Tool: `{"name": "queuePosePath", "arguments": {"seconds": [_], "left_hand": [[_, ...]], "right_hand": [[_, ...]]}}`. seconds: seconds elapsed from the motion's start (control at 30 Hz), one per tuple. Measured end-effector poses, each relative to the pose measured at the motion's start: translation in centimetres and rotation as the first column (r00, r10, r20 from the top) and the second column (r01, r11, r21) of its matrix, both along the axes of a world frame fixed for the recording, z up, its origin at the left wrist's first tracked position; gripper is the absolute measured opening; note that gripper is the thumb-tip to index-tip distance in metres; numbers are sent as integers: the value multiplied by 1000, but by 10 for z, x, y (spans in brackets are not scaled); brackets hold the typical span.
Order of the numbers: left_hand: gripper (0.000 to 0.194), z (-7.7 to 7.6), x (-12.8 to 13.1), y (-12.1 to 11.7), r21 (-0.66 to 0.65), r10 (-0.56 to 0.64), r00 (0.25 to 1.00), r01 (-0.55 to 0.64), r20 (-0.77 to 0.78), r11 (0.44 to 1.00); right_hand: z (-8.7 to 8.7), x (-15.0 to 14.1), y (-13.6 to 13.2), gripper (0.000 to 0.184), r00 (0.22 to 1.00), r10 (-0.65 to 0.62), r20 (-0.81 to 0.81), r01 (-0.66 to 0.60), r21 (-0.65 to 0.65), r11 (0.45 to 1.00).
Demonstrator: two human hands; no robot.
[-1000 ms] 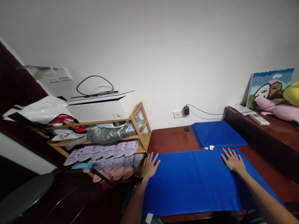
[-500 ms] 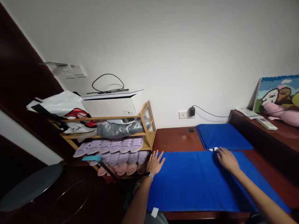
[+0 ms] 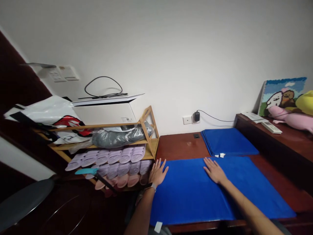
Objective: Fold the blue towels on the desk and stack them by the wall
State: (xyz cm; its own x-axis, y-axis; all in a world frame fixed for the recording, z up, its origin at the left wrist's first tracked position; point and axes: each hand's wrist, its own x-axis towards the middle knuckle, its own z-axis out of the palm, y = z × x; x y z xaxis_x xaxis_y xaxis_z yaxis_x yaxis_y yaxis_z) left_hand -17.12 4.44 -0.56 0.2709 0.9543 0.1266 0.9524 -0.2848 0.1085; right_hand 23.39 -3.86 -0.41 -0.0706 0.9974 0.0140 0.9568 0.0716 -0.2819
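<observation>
A blue cloth (image 3: 188,195) lies spread flat over the reddish-brown table, with a white tag (image 3: 158,227) at its near left corner. My left hand (image 3: 157,173) rests with fingers spread at the cloth's far left corner, partly past its edge; a watch is on that wrist. Near the middle of the far edge, my right hand (image 3: 215,171) lies flat on the cloth, fingers apart. Behind it sits a folded stack of blue cloth (image 3: 230,142) with small white tags (image 3: 222,155) at its front edge.
A wooden shoe rack (image 3: 153,147) at left holds purple and pink slippers, a plastic-wrapped bundle and a white box (image 3: 105,112). A black charger (image 3: 197,116) is plugged into the wall. On the raised ledge at right are a remote (image 3: 271,127) and a pink plush toy (image 3: 290,118).
My right hand has moved left along the cloth's far edge, away from the stack's white tags. My left hand stays at the left corner. The view has shifted slightly right.
</observation>
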Motion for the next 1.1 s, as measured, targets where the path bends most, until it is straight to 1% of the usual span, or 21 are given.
{"name": "queuePosePath", "arguments": {"seconds": [0.1,0.17,0.23,0.27,0.3,0.37,0.47,0.53,0.63,0.7,0.73,0.8,0.83,0.87,0.9,0.97,1.03,1.07,1.1], "left_hand": [[63,-3,0,2,8,0,1000,0,4,1000],[62,-4,0,3,11,1,1000,-2,5,1000],[62,-3,1,3,9,5,1000,-6,1,1000],[62,-2,1,3,3,8,1000,-8,-2,1000],[63,-2,1,3,-5,11,1000,-11,-4,1000],[63,0,1,4,-30,14,1000,-14,-6,999],[66,1,-1,6,-67,14,1000,-15,-13,998],[69,0,-1,6,-75,14,1000,-16,-22,997],[72,0,-2,4,-49,11,1000,-12,-12,999],[72,0,-1,2,-31,5,1000,-5,7,1000],[72,0,-1,0,-27,3,1000,-2,16,1000],[72,1,0,-2,-22,-3,1000,4,30,1000],[73,2,0,-3,-21,-5,999,6,33,1000],[73,2,0,-4,-20,-6,999,7,34,1000],[74,3,0,-4,-19,-6,999,6,34,1000],[75,3,0,-4,-22,0,999,0,35,1000],[76,3,0,-4,-26,9,999,-8,35,1000],[76,2,-1,-3,-26,11,999,-10,35,1000],[76,2,-1,-2,-25,13,999,-12,35,1000]], "right_hand": [[-11,95,-21,72,976,-196,95,201,-44,979],[-19,153,-35,73,934,-326,148,339,-70,938],[-27,199,-44,76,883,-434,179,454,-88,887],[-31,216,-46,78,864,-468,184,489,-93,867],[-36,228,-48,79,854,-487,183,508,-91,856],[-44,240,-49,81,849,-499,172,516,-73,853],[-50,241,-49,82,849,-504,157,516,-45,855],[-46,239,-49,81,848,-507,154,520,-54,853],[-28,236,-46,80,832,-520,193,546,-123,828],[-10,224,-40,75,815,-522,254,566,-153,810],[-1,211,-35,72,813,-513,276,559,-124,820],[15,171,-23,66,843,-455,285,474,4,880],[21,143,-16,64,874,-402,273,396,81,915],[25,110,-9,63,909,-330,256,306,128,943],[28,74,-2,63,937,-256,239,226,147,963],[31,3,9,66,988,-56,145,39,120,992],[30,-56,17,69,990,130,49,-133,86,987],[29,-75,19,71,983,184,11,-184,64,981],[27,-87,20,72,977,213,-17,-212,44,976]]}}
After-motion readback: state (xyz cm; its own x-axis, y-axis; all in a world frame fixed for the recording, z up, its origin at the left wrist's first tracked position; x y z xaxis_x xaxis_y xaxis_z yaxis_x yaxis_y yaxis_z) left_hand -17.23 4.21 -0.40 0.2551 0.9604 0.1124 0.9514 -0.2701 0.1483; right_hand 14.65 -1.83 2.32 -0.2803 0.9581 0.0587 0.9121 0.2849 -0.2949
